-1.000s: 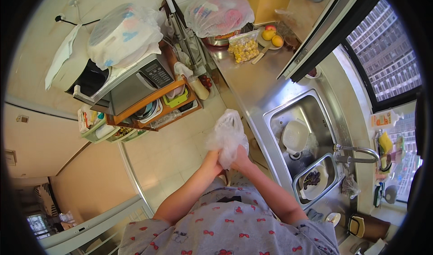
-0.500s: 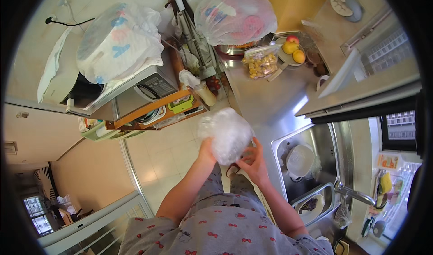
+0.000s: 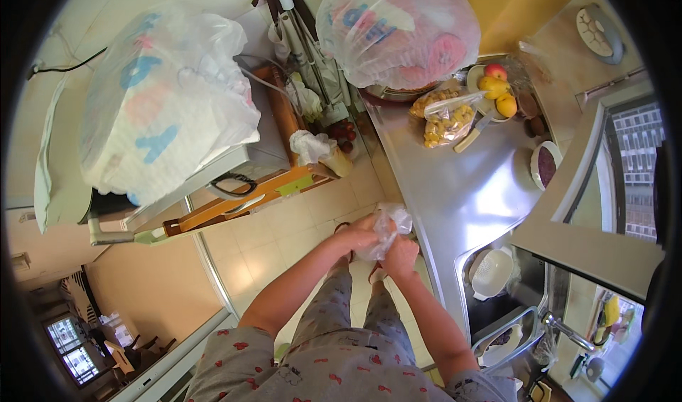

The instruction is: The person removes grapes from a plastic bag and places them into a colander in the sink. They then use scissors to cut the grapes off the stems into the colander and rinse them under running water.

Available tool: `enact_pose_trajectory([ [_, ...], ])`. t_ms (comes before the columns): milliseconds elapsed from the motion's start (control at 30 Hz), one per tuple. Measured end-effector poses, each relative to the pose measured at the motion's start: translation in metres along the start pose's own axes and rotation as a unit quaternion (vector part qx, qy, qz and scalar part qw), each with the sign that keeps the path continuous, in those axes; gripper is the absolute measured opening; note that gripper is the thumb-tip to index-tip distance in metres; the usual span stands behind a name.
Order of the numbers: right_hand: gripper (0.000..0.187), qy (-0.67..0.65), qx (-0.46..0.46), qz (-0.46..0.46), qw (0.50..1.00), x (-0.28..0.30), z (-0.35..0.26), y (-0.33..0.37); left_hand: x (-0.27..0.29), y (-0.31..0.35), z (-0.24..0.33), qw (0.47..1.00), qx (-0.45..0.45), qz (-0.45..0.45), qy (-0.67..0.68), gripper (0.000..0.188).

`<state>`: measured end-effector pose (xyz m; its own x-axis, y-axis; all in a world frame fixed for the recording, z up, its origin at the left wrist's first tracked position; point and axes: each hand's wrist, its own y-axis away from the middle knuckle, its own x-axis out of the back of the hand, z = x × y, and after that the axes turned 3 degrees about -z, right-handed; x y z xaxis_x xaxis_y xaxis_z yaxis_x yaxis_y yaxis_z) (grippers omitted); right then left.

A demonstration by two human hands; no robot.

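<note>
Both my hands are together in front of me, over the tiled floor beside the steel counter's edge. My left hand (image 3: 355,233) and my right hand (image 3: 400,254) grip a crumpled clear plastic bag (image 3: 389,224), which is bunched small between them. What the bag holds, if anything, cannot be made out.
A steel counter (image 3: 462,189) lies to my right with a sink (image 3: 497,288) holding a white bowl (image 3: 491,272). Further back are bags of snacks (image 3: 444,118), a plate of fruit (image 3: 497,93) and a large covered pot (image 3: 398,32). To the left stands a wooden rack (image 3: 241,196).
The plastic bag was puffed out and held higher; now it is squeezed into a small bunch between my hands. My head has turned, shifting the view toward the counter's far end.
</note>
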<state>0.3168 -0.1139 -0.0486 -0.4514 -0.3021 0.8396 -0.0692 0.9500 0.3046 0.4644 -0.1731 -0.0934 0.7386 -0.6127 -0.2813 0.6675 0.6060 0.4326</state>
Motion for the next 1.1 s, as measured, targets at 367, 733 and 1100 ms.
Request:
enact_pose_trajectory([
  [367,0.037,-0.304,0.013,-0.019,0.952,-0.065,0.031,-0.003,0.138,-0.153,-0.071,0.761,0.108,0.414,0.489,0.091],
  [733,0.044,-0.486,-0.116,-0.061,0.864,-0.047,0.023,-0.059,0.163,-0.188,-0.134,0.620,0.057,0.602,0.501,0.056],
  [1100,0.059,-0.623,-0.157,-0.212,0.737,-0.140,0.030,-0.228,0.183,-0.169,-0.191,0.845,-0.187,0.270,-0.422,0.041],
])
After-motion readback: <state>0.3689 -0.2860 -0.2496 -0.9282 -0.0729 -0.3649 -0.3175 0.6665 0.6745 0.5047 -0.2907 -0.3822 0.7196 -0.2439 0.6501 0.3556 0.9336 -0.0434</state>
